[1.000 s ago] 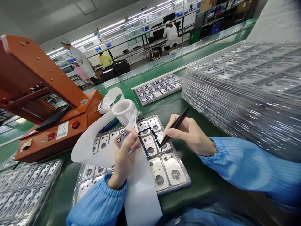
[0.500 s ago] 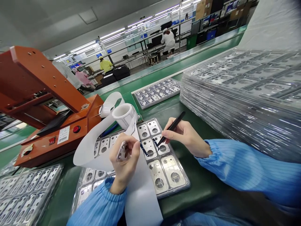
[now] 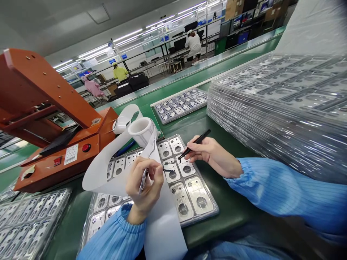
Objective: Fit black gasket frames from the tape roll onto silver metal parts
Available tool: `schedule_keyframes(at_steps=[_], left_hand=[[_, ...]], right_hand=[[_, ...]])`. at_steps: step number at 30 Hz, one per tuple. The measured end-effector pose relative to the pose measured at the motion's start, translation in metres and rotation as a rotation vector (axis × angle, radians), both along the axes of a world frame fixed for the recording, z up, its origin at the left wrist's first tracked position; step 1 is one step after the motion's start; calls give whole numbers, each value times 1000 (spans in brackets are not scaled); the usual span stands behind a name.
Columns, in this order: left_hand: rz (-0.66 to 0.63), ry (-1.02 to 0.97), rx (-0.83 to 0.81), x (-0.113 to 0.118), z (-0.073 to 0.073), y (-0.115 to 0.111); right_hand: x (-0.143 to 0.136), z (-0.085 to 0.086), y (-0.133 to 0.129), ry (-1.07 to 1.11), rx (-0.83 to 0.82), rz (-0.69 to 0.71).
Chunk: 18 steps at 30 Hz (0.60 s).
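Since the earlier frame, the left hand [image 3: 148, 193] is turning its pinched plate [image 3: 143, 180] edge-on. The right hand [image 3: 213, 153] is gripping black tweezers [image 3: 199, 139]; a dark strip [image 3: 169, 170] is showing between the hands, over the near tray [image 3: 215, 208]. Strip handling is apparently underway — next calling for steady tweezers.

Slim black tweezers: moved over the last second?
Yes: the tweezers have moved slightly left, tip farther up the picture, against the clear rectangular plastic tray beneath.

Plates [image 3: 200, 195] at 5 o'clock look bright metal, tray [image 3: 199, 219] under them glossy clear plastic. Tweezers [image 3: 202, 137], 4 o'clock: matt black; small part [image 3: 143, 181], 7 o'clock: shiny. Strip [image 3: 162, 224] at 6 o'clock: smooth, satin, paper-like.
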<state>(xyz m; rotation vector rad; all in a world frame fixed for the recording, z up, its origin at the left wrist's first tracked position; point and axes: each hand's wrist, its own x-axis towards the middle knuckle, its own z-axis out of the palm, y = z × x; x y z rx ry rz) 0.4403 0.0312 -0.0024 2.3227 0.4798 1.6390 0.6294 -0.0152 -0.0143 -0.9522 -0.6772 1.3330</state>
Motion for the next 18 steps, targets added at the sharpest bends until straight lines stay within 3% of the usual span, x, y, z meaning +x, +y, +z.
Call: schedule_keyframes(at_steps=[7, 18], left_hand=[[-48, 70, 96, -1, 1, -3], [-181, 233, 277, 0, -5, -8]], right_hand=[[-1, 3, -1, -14, 52, -21], [1, -1, 3, 113, -38, -33]])
